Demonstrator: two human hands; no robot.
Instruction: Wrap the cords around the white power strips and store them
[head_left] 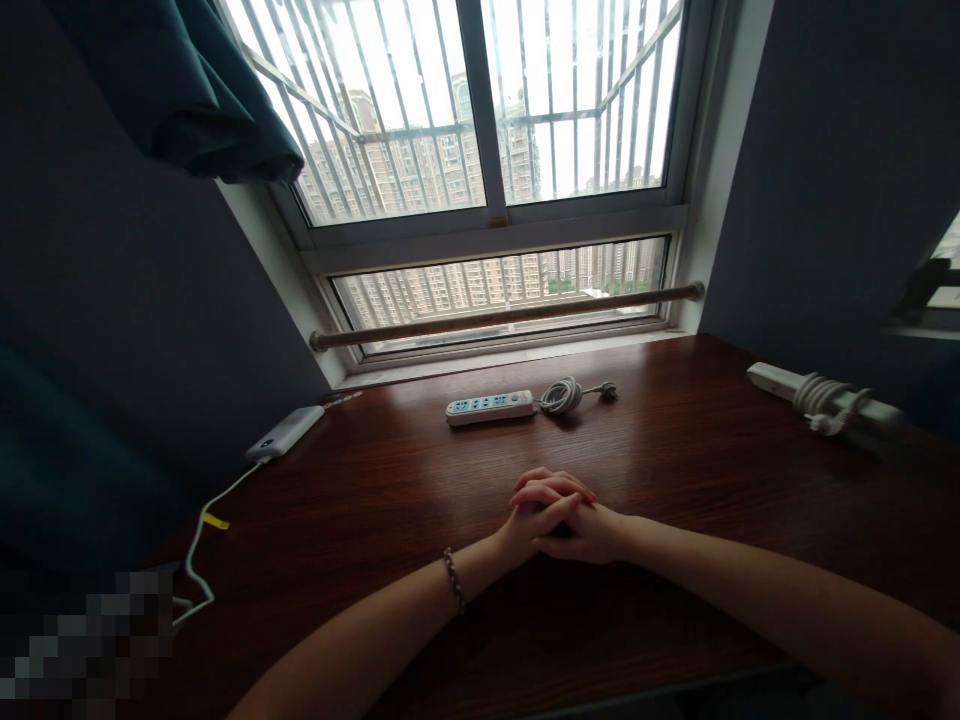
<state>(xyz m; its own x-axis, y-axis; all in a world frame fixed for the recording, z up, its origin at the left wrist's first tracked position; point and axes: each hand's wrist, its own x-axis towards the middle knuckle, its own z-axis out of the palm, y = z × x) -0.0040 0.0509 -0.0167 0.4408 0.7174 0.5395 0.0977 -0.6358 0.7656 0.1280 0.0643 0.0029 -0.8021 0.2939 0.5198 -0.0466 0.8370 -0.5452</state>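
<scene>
My left hand (517, 530) and my right hand (598, 532) are clasped on the dark red-brown wooden table (375, 490), their fingers interlaced and closed around each other. No object shows between them, though the palms are hidden. A bracelet (454, 580) circles my left wrist. Beyond the hands lies a white power strip (491, 407) with blue-green sockets, apart from my fingers. Its grey cord (561, 396) is coiled at the strip's right end, with the plug (608, 391) pointing right.
At the right lies another white power strip (784, 381) with its cord wound around it. On the left, a white power bank (286, 432) has a white cable (196, 550) with a yellow tag (216, 521). A barred window (495, 240) and a horizontal rail (510, 317) stand behind the table.
</scene>
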